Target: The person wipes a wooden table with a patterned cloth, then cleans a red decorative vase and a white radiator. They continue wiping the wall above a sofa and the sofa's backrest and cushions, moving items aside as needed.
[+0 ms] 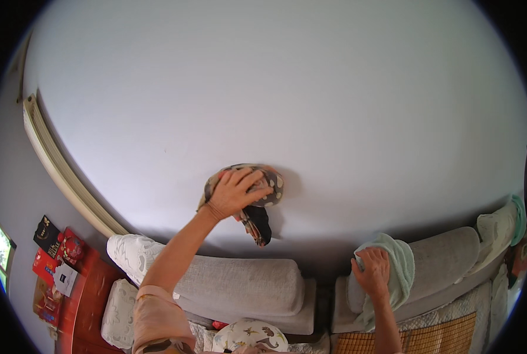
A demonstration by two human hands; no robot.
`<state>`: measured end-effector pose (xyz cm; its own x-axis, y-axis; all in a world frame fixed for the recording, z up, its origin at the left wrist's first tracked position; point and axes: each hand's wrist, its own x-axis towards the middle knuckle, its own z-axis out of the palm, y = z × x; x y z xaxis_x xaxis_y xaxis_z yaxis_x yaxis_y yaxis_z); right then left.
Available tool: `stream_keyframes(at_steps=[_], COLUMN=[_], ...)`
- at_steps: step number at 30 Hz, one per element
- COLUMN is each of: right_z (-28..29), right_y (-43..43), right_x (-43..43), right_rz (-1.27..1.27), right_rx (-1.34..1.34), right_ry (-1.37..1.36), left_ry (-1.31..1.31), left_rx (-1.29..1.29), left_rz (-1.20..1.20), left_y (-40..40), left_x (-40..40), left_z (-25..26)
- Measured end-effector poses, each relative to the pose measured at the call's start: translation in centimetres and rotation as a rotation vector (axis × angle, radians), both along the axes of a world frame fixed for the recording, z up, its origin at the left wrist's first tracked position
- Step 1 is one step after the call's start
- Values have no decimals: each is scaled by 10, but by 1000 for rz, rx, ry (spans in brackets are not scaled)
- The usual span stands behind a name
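My left hand (236, 193) presses a patterned cloth (274, 182) flat against the pale wall (307, 101). The cloth is dark with light spots and orange patches, and one dark end (260, 226) hangs below my wrist. On the right, my right hand (374, 271) rests on a light green towel (399, 270) draped over the top of a grey sofa back cushion (444, 248). Its fingers curl over the towel's edge; whether they pinch the fabric is hard to tell.
Another grey back cushion (245, 283) stands left of a dark gap. Behind the sofa's left end runs a cream radiator (68, 172). A red wooden cabinet (84, 305) holds bags and boxes. A dinosaur-print cushion (250, 334) and a bamboo mat (444, 334) lie on the seat.
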<state>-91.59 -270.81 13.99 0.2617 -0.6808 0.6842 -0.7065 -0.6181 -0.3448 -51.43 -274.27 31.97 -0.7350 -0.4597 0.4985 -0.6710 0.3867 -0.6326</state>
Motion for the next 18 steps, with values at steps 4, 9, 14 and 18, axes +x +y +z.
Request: stream_keyframes(at_steps=[4, 9, 14, 18], right_z=[-2, -6, -2, 22], right_y=[0, -1, 6, -13], right_x=[-2, -4, -11, -40], right_rz=[-13, -10, 51, 124], right_rx=[-4, 13, 47, 101], right_ry=[-9, -8, -51, -305], left_ry=[254, 731, 545, 499], left_rx=[-45, -596, -635, -619], left_rz=[74, -44, 50, 35], left_y=[-12, -33, -57, -58], left_x=[10, -47, -51, -30], left_z=[72, 178, 139, 118])
